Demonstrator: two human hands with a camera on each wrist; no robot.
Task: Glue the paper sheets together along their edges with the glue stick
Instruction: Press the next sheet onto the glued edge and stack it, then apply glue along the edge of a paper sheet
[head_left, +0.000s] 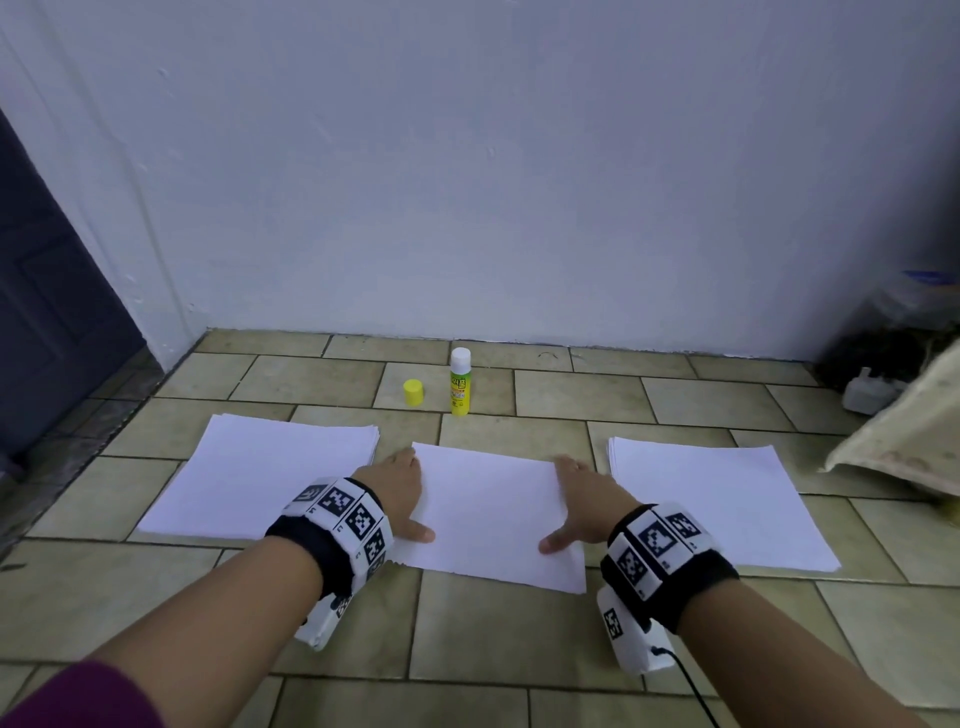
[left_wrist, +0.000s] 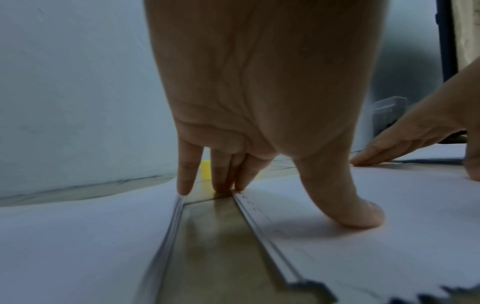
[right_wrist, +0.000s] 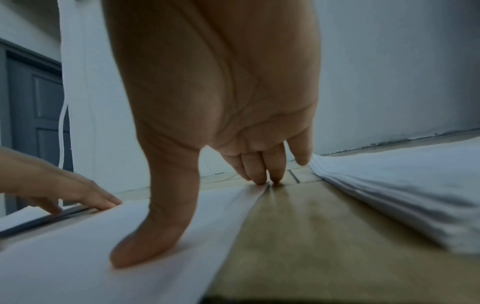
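Note:
White paper sheets (head_left: 491, 514) lie in the middle of the tiled floor. My left hand (head_left: 397, 488) lies along their left edge, thumb (left_wrist: 345, 207) pressed flat on top, straight fingers (left_wrist: 223, 174) down on the floor by the edge. My right hand (head_left: 582, 501) mirrors it on the right edge, thumb (right_wrist: 153, 232) on the paper (right_wrist: 85, 257), fingers (right_wrist: 259, 168) at the border. A yellow glue stick (head_left: 460, 382) stands uncapped behind the sheets, its yellow cap (head_left: 413, 392) beside it on the left.
A paper stack (head_left: 260, 478) lies to the left and another stack (head_left: 722, 499) to the right of the middle sheets. A wall (head_left: 467, 182) stands close behind. A dark door (head_left: 47, 312) is at the far left; bags and clutter (head_left: 893, 415) sit at the right.

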